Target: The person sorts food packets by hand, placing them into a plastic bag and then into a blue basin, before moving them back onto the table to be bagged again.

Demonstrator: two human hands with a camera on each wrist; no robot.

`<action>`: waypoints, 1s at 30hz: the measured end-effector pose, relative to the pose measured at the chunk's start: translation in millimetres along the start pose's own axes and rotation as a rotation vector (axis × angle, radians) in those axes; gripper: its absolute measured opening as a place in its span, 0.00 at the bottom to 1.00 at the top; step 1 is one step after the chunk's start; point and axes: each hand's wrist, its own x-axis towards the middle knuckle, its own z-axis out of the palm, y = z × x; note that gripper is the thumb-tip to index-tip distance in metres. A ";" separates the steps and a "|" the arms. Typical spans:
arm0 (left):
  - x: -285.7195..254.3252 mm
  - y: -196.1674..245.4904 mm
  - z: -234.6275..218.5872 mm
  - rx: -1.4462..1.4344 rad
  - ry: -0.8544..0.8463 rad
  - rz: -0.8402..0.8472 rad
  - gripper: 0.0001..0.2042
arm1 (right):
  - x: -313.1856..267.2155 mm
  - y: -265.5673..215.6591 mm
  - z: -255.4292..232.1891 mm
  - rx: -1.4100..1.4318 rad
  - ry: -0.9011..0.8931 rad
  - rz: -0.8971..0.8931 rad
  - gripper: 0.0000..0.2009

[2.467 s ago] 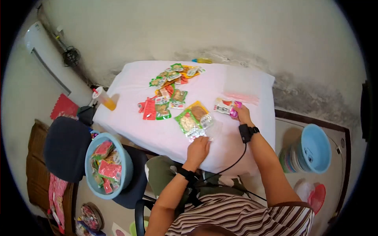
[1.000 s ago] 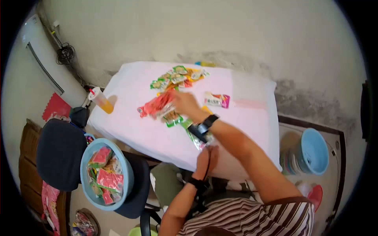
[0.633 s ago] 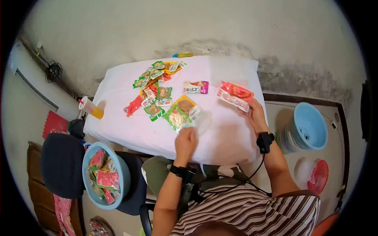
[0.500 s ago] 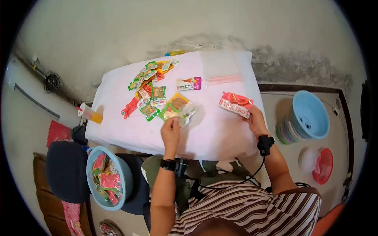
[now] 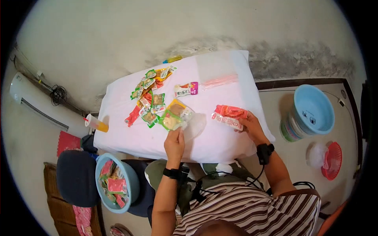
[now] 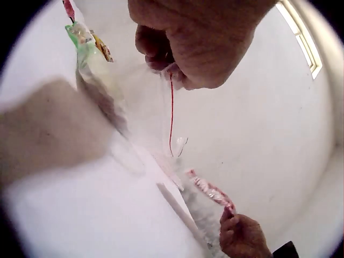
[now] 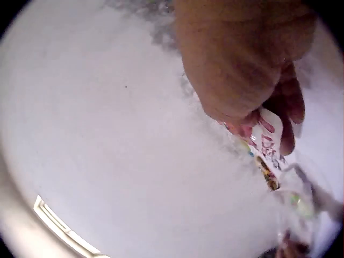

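**Red packet carried in toward the clear bag**

Your right hand [image 5: 248,125] has left the snack pile and come back across the worktop [image 5: 220,137], fingers now curled round a red packet [image 5: 229,116] and holding it just above the cloth, near the front right edge. Your left hand [image 5: 175,139] has lifted the mouth of the clear zip bag [image 5: 195,125] and pinches it between thumb and fingers; the left wrist view shows the red zip line running down from that pinch. Judging by this, packet and bag are being brought together but are not yet touching.

The packet is flat and glossy, red with a white printed band. The bag is limp and see-through, lying beside the green and yellow packets [image 5: 173,116].
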 end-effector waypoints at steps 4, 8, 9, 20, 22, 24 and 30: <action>-2.6 6.5 6.9 0.015 0.034 -0.029 0.09 | -16.7 3.9 21.2 0.044 -0.249 0.121 0.18; -4.5 5.8 13.6 -0.009 0.074 0.017 0.10 | -10.3 16.5 60.8 -0.022 -0.351 0.199 0.18; -5.2 3.6 15.4 -0.022 0.102 0.072 0.11 | -6.8 16.3 74.6 -0.042 -0.353 0.198 0.17; -15.2 6.2 20.3 0.046 0.036 0.091 0.11 | 72.0 112.1 147.6 0.237 -0.182 0.237 0.10; -17.1 6.2 18.9 0.067 0.034 0.078 0.11 | 73.9 103.9 158.1 0.222 -0.174 0.223 0.08; -17.2 5.1 19.9 0.051 0.054 0.105 0.11 | 71.9 92.8 162.0 0.176 -0.144 0.295 0.09; -13.7 3.7 23.0 0.011 0.107 0.152 0.11 | 78.1 82.2 171.7 0.157 -0.184 0.107 0.10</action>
